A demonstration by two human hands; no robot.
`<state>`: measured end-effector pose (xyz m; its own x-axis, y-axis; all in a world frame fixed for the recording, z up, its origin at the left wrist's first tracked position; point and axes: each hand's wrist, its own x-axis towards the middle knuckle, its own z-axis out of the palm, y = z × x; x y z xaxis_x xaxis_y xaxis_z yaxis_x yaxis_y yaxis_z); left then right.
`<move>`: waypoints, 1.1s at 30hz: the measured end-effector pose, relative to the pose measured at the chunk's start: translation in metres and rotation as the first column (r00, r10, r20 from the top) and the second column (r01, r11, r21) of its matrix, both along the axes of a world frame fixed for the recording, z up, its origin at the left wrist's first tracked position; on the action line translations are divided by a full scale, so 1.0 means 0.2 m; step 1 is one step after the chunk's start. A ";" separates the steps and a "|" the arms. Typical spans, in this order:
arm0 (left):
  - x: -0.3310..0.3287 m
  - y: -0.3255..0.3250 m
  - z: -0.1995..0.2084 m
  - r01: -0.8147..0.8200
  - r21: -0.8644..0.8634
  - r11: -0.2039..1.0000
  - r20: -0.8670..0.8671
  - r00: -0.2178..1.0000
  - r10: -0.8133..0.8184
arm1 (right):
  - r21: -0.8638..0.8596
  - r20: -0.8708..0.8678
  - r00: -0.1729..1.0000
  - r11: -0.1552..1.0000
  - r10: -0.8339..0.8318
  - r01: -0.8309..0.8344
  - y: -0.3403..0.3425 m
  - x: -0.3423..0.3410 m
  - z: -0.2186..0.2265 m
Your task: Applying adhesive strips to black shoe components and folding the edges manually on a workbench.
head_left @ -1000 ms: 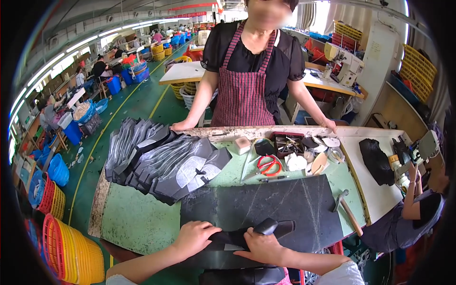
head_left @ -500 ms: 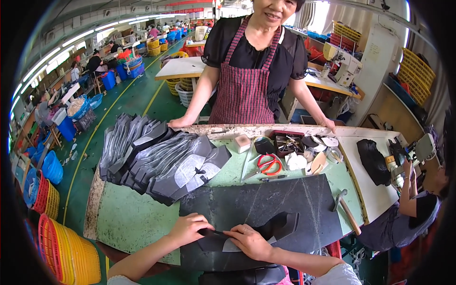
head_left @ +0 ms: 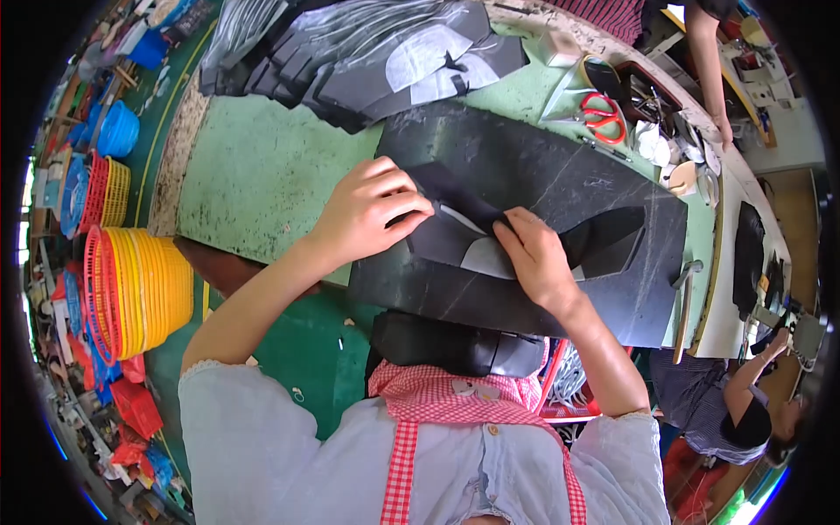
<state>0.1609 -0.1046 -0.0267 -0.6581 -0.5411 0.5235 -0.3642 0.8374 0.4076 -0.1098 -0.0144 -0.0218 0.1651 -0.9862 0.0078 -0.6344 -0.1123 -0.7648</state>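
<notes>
A black leather-like cut piece with a light grey patch lies on the dark mat. My left hand pinches its left upper edge between thumb and fingers. My right hand grips the middle of the same edge, fingers bent over it. Between the hands the edge stands raised, with a pale strip showing along it. Beyond my right hand the piece's right end curves up off the mat.
A pile of similar cut pieces covers the table's far left. Far right are red-handled scissors and a tool box. A hammer lies at the right. Black pieces rest on my lap. A co-worker's hand touches the table edge.
The view has tilted downward, so my apron and lap now show. My hands are farther apart along the piece's edge, and both still hold it.
</notes>
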 end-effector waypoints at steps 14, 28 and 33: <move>-0.12 0.01 -0.06 -0.271 -0.014 0.963 0.069 0.960 0.271 | -0.075 0.018 0.999 0.996 0.052 -0.050 0.04 0.02 -0.01; -0.06 -0.23 -0.12 0.281 -0.183 0.942 0.000 0.958 -0.286 | -0.251 -0.436 0.897 0.947 0.076 -0.202 0.13 0.13 0.02; -0.06 -0.25 -0.14 0.345 -0.317 0.884 0.065 0.937 -0.342 | -0.240 -0.431 0.896 0.943 0.108 -0.229 0.16 0.15 -0.02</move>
<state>0.1487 -0.1548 -0.0553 -0.7767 -0.0856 0.6240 -0.0319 0.9948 0.0968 -0.0804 0.0179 -0.0259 0.3772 -0.9099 0.1728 -0.8335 -0.4149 -0.3650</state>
